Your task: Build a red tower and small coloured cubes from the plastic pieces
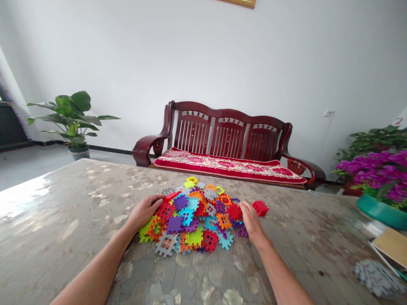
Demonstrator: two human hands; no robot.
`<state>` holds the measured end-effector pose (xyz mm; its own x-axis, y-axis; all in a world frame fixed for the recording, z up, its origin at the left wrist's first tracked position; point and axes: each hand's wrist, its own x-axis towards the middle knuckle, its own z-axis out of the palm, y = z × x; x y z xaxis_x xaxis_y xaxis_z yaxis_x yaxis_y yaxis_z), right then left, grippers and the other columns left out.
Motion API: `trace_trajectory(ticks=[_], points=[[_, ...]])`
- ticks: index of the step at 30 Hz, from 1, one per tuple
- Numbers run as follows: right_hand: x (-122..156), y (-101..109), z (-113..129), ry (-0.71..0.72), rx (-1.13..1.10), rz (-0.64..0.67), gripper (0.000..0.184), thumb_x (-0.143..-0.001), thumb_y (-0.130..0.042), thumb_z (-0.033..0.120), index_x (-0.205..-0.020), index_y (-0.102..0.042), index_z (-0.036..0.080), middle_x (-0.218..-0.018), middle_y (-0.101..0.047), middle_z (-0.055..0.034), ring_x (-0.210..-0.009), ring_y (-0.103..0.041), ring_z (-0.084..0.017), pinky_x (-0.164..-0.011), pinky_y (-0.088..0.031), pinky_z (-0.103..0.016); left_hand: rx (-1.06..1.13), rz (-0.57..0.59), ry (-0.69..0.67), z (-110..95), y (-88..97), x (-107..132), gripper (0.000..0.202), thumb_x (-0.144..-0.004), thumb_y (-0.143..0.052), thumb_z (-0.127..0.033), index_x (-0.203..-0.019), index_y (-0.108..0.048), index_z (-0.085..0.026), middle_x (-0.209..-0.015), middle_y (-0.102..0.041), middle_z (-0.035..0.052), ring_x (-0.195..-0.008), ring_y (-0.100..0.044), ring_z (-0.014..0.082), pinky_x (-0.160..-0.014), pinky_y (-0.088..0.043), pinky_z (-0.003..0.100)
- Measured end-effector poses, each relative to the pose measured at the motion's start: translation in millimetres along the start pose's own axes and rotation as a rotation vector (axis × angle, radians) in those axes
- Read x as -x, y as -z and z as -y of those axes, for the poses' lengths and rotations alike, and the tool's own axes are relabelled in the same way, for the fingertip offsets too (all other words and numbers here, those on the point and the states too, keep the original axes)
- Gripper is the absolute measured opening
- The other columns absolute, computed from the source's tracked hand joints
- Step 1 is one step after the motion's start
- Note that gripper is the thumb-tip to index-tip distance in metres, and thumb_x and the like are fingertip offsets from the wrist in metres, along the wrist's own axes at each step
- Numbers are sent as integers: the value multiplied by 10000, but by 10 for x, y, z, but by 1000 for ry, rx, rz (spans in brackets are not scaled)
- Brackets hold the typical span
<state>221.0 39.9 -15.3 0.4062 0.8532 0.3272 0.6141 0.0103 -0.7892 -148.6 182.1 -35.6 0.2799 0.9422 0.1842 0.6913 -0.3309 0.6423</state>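
Observation:
A heap of colourful plastic interlocking tiles with notched edges lies on the table, among them a purple tile point(174, 224), a lime tile point(194, 237) and a grey window tile point(166, 244). Against the left side of this heap rests my left hand point(144, 212), its thumb and fingers apart and touching the red tiles point(166, 210) there. My right hand point(251, 220) pinches a red square tile point(234, 212) by its right edge, over the heap's right side. Just right of that hand sits a small group of red tiles point(260, 208) on the tabletop.
The table point(76, 224) has a patterned, glossy cover. At the right lie a stack of grey tiles point(378, 277), a tan book-like item point(389, 245) and a teal planter point(381, 211) with purple flowers. Beyond the table stand a wooden bench point(227, 127) and a potted plant point(78, 114).

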Motion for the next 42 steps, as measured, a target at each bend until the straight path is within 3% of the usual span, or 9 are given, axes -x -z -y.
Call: trace_trajectory(ticks=[4,10,13,18,25,30,34,38,42], points=[[-84,108,-191,-39,159,-7,392,-842,-317,514,-646,-521,243,-651,-620,-32,-702,-580,-212,-671,-429,-300,8,8,0,37,-19,-17,501,-848,-397,-513,-1129,-711,-242,-1161,-733,14,-1074,-655,230,-948,-466,287],[-36,129,-272,89,217,-75,430,-867,-384,484,-1034,-658,198,-1053,-703,-100,-934,-636,-229,-861,-466,-350,28,-3,-1,48,-27,-24,494,-836,-415,-522,-1121,-713,-250,-1158,-734,15,-1092,-641,241,-974,-453,305],[20,179,-213,27,319,10,406,-821,-501,494,-1049,-664,200,-988,-703,-77,-842,-645,-217,-800,-480,-341,29,3,3,51,-26,-20,496,-839,-415,-524,-1127,-708,-247,-1162,-732,19,-1087,-642,239,-973,-453,309],[112,285,-48,24,491,245,572,-678,-694,476,-1197,-621,246,-1150,-657,-62,-1040,-620,-247,-853,-455,-340,15,18,0,52,-22,-18,507,-848,-400,-515,-1144,-699,-233,-1184,-722,29,-1091,-642,240,-969,-453,312],[146,248,43,60,604,334,631,-644,-663,280,-1268,-595,221,-1234,-634,-90,-1139,-583,-261,-977,-426,-360,15,1,-6,9,-7,-18,507,-833,-408,-515,-1119,-714,-228,-1169,-730,32,-1085,-648,246,-973,-457,321],[74,249,-8,70,529,225,616,-667,-583,230,-1281,-585,179,-1238,-654,-105,-1148,-595,-250,-995,-434,-356,14,-8,-12,48,-21,-24,513,-833,-409,-528,-1119,-718,-234,-1144,-738,28,-1066,-657,246,-951,-471,313],[-49,421,-151,78,473,11,548,-719,-530,262,-1253,-601,158,-1206,-670,-107,-1127,-603,-243,-994,-445,-361,2,-10,-32,96,-36,-31,500,-844,-408,-537,-1112,-719,-252,-1137,-740,11,-1064,-661,235,-936,-475,285],[-128,646,-349,60,576,-198,526,-768,-491,312,-1249,-615,139,-1200,-665,-133,-1121,-594,-273,-1001,-431,-400,-2,-9,-26,99,-35,-26,489,-849,-411,-535,-1109,-722,-261,-1128,-743,3,-1046,-668,232,-919,-482,277],[-138,718,-492,68,635,-277,460,-800,-478,339,-1171,-674,153,-1234,-652,-127,-1140,-577,-280,-1008,-413,-407,-5,-13,-25,84,-30,-22,488,-842,-419,-536,-1107,-721,-260,-1134,-741,1,-1048,-667,232,-919,-481,275]])
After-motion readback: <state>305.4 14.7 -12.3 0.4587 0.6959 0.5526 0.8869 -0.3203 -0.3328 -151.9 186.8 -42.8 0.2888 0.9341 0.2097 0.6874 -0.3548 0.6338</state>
